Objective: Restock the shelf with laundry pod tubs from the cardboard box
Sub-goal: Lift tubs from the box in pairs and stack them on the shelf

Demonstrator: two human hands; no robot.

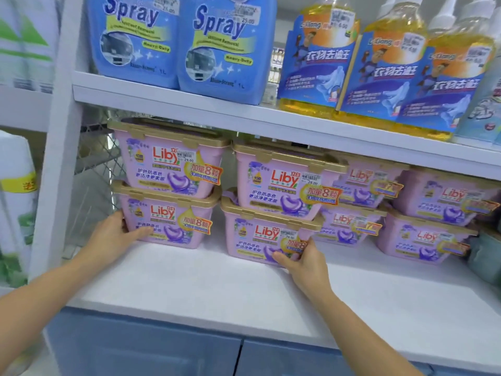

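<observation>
Pink laundry pod tubs with gold lids stand in stacks of two along the white shelf [206, 278]. My left hand [116, 232] grips the left side of the bottom tub of the leftmost stack [173, 221], which carries a second tub [168, 161]. My right hand [301, 259] holds the lower right front corner of the bottom tub of the second stack [260, 234], under another tub [282, 183]. More stacked tubs [423, 213] fill the shelf to the right. The cardboard box is out of view.
The shelf above [189, 104] holds blue spray refill pouches [135, 36] and yellow detergent bottles [320, 63]. A white upright post [54, 158] and wire mesh bound the left side. Blue cabinet doors [151, 348] sit below. A green-grey item [485, 256] lies at the far right.
</observation>
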